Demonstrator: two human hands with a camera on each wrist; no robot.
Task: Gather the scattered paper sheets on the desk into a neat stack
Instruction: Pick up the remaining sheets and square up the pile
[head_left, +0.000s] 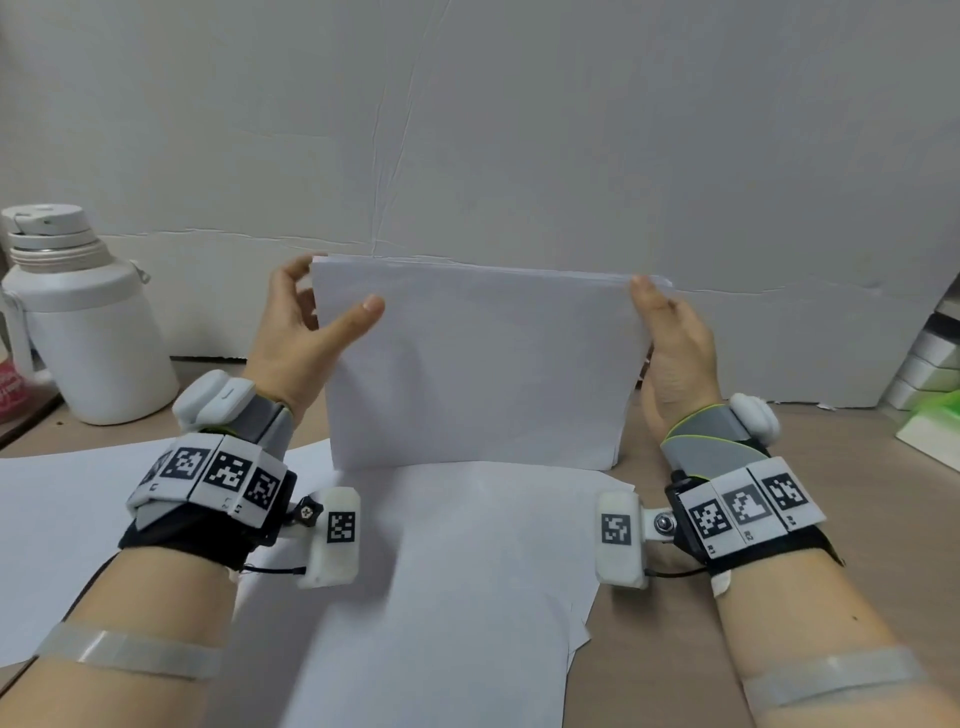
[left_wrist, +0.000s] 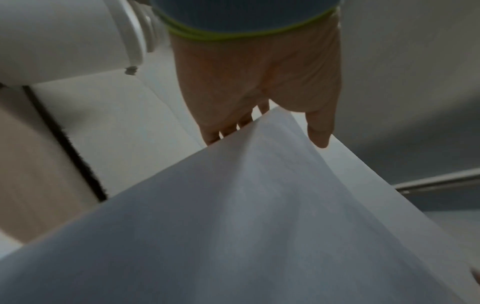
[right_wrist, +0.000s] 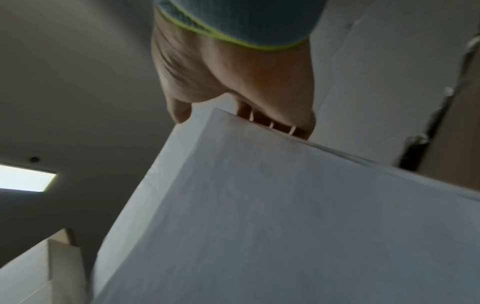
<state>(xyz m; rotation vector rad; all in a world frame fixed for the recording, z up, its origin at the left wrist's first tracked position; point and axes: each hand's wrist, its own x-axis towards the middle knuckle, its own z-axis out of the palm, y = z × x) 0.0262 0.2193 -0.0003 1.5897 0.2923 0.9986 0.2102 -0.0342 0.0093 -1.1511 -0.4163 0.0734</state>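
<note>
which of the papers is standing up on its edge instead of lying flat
The bundle of sheets held between the left hand and right hand. It stands upright on its lower edge; the other loose sheets lie flat on the desk.

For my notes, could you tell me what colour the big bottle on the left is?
White all over, lid included; the bottle shows best in the head view.

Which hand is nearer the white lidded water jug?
Left. The left hand grips the upright paper stack's edge beside the white lidded jug; the right hand grips the far edge.
</note>
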